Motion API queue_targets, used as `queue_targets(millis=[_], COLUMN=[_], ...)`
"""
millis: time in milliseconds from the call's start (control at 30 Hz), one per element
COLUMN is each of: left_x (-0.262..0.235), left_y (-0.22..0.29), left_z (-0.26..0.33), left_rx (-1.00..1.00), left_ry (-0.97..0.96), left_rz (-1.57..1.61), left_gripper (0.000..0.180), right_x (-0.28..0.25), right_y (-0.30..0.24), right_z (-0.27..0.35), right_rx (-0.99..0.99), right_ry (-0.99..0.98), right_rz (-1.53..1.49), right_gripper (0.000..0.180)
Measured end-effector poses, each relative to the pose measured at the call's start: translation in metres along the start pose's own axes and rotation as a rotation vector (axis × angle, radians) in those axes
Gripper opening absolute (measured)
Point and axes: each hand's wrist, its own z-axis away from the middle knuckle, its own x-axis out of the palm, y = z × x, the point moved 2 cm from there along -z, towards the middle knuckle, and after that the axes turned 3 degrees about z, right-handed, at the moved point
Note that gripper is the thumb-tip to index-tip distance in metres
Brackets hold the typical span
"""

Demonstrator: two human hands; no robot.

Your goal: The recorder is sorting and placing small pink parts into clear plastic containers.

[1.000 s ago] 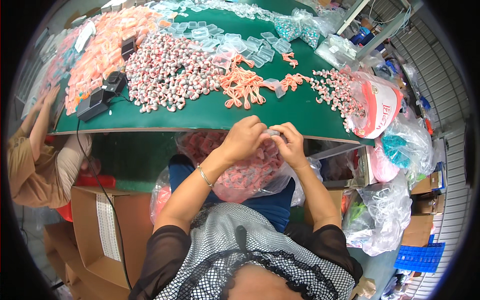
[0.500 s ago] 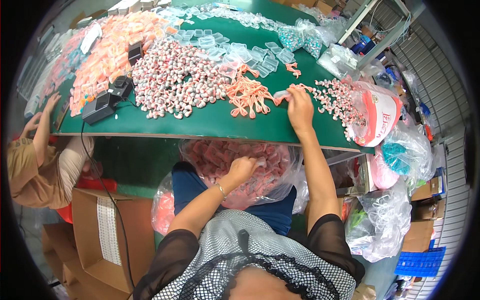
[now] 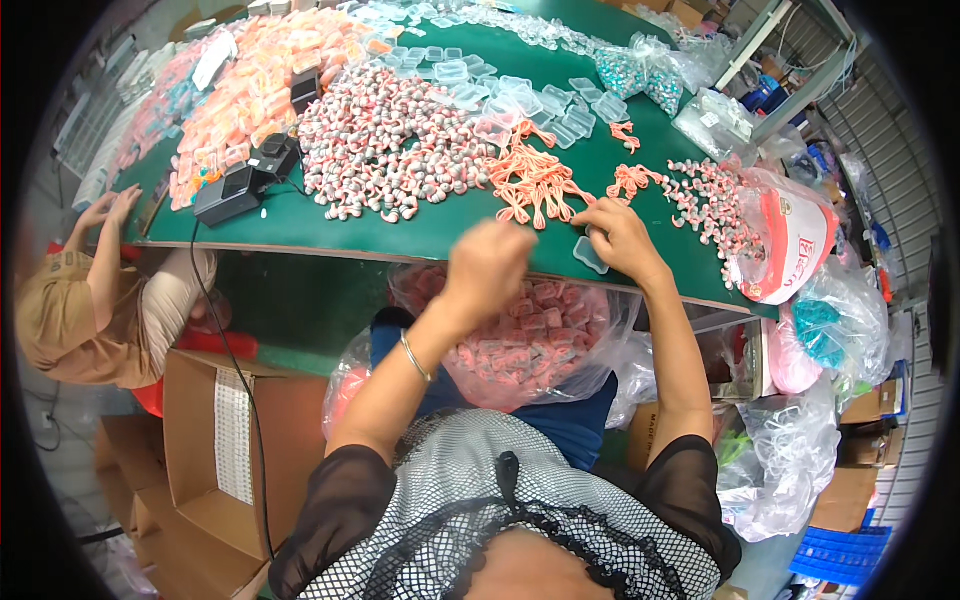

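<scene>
My left hand is raised over the table's front edge, above the bag of packed cases. Motion smears its fingers, so what it holds, if anything, cannot be made out. Bent fingers of my right hand are at the right end of a pile of orange looped cords; their grip is hidden. A clear plastic case lies beside my right thumb, close to the table edge. More orange cords lie just beyond that hand. The open plastic bag at my lap holds many pink-filled cases.
Grey-and-pink earbud-like pieces are heaped left of the cords. Clear cases lie behind. A white-and-red bag spills small pieces at right. Black adapters sit at left, near a co-worker's hands. A carton stands below.
My left hand has risen from the bag to above the table edge. My right hand has come nearer the edge, and a clear case now shows under it. The view has shifted slightly.
</scene>
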Motion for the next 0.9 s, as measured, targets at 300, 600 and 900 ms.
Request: queue_targets(millis=[300,600,900], left_x=[-0.002,0.003,-0.008], left_y=[-0.089,-0.055,-0.055], left_z=[-0.042,-0.002,0.001], left_rx=[-0.052,-0.336,-0.254], left_ry=[-0.068,-0.024,-0.047], left_rz=[-0.600,-0.207,-0.176], left_gripper=[0.009,0.009,0.008], right_x=[-0.016,-0.033,-0.041], right_y=[0.017,0.138,0.184], right_z=[0.029,0.057,0.027], right_rx=[0.159,0.447,0.726], right_ry=[0.303,0.344,-0.025], right_rz=[-0.089,0.672,0.814], right_gripper=[0.018,0.017,0.024])
